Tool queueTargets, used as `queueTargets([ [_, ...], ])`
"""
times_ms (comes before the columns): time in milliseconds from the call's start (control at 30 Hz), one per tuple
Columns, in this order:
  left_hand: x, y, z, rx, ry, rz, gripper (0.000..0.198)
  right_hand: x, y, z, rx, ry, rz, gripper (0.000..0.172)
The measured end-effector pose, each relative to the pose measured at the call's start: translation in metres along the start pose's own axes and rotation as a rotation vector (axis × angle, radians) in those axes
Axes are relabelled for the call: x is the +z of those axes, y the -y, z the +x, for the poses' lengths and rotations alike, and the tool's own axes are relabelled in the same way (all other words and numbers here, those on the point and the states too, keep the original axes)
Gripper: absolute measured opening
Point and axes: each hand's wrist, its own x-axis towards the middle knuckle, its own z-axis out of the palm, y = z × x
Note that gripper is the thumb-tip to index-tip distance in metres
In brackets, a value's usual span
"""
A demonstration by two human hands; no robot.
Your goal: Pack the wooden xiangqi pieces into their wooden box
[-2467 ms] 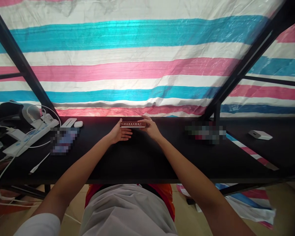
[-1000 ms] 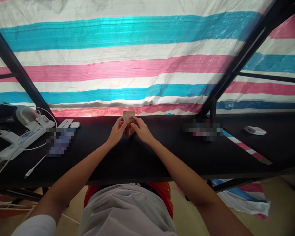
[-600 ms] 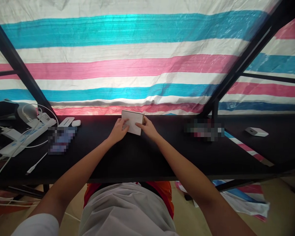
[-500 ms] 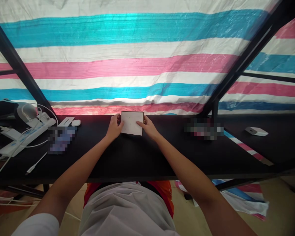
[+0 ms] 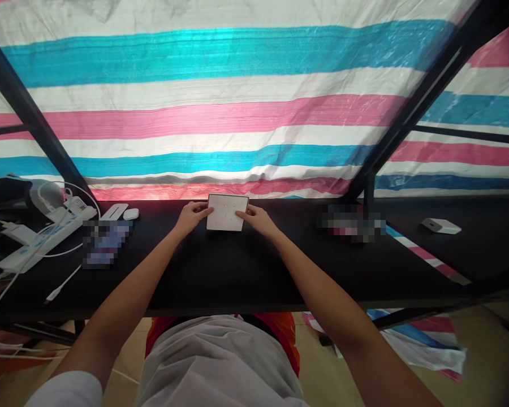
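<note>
A small, squarish white box (image 5: pixel 226 213) with a thin brown edge stands tilted towards me over the far middle of the black table (image 5: pixel 233 271). Small dark specks dot its pale face. My left hand (image 5: pixel 192 216) grips its left side, thumb on the front and fingers at the edge or behind. On the right side, my right hand (image 5: pixel 258 218) holds it the same way, its thumb reaching over the front. The fingers behind the box are partly hidden, as is its back.
At left lie a white power strip (image 5: pixel 46 237) with cables, a blurred-out flat object (image 5: pixel 108 243) and a small white case (image 5: pixel 131 213). To the right are another blurred-out item (image 5: pixel 350 223) and a white charger (image 5: pixel 441 226). Striped sheeting (image 5: pixel 220 118) hangs behind the table.
The box's face has tilted slightly between my hands. My left hand has shifted a little left, its fingers now straighter along the edge. My right hand has barely moved.
</note>
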Motion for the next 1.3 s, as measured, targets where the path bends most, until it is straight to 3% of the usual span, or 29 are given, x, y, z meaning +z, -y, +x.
queueTargets([
  [133, -0.001, -0.002, -0.002, -0.078, 0.148, -0.138, 0.049, 0.000, 0.001, -0.001, 0.055, 0.050, 0.032, 0.038],
  [300, -0.001, -0.002, -0.001, -0.194, 0.143, -0.337, 0.047, 0.004, 0.008, -0.004, 0.063, 0.134, 0.188, 0.060],
  [467, 0.004, -0.001, 0.000, -0.249, 0.151, -0.451, 0.041, 0.007, 0.011, -0.003, 0.098, 0.087, 0.331, 0.034],
  [567, 0.008, -0.002, -0.002, -0.235, 0.096, -0.399, 0.070, 0.010, 0.008, -0.002, 0.055, 0.027, 0.273, 0.036],
  [633, 0.008, -0.003, -0.004, -0.248, 0.107, -0.387, 0.089, 0.011, 0.007, -0.001, 0.019, 0.015, 0.266, 0.047],
  [700, 0.005, -0.005, -0.005, -0.269, 0.180, -0.367, 0.090, 0.011, 0.007, -0.001, -0.002, -0.022, 0.300, 0.064],
  [767, -0.001, -0.007, -0.005, -0.303, 0.311, -0.344, 0.078, 0.009, 0.008, 0.001, -0.001, -0.099, 0.327, 0.074],
  [867, -0.010, -0.011, -0.007, -0.411, 0.606, -0.376, 0.059, 0.003, 0.012, 0.003, -0.019, -0.193, 0.342, 0.055],
  [967, -0.014, -0.013, -0.008, -0.481, 0.809, -0.455, 0.069, -0.004, 0.019, 0.002, -0.012, -0.165, 0.390, 0.039],
  [1033, -0.012, -0.015, -0.010, -0.456, 0.793, -0.488, 0.068, -0.005, 0.025, -0.003, 0.041, -0.083, 0.397, 0.034],
  [1200, 0.005, -0.019, -0.019, -0.404, 0.710, -0.366, 0.044, 0.005, 0.035, -0.014, 0.147, 0.187, 0.246, 0.033],
  [1300, 0.013, -0.020, -0.019, -0.337, 0.566, -0.344, 0.040, 0.007, 0.031, -0.011, 0.115, 0.069, 0.251, 0.038],
])
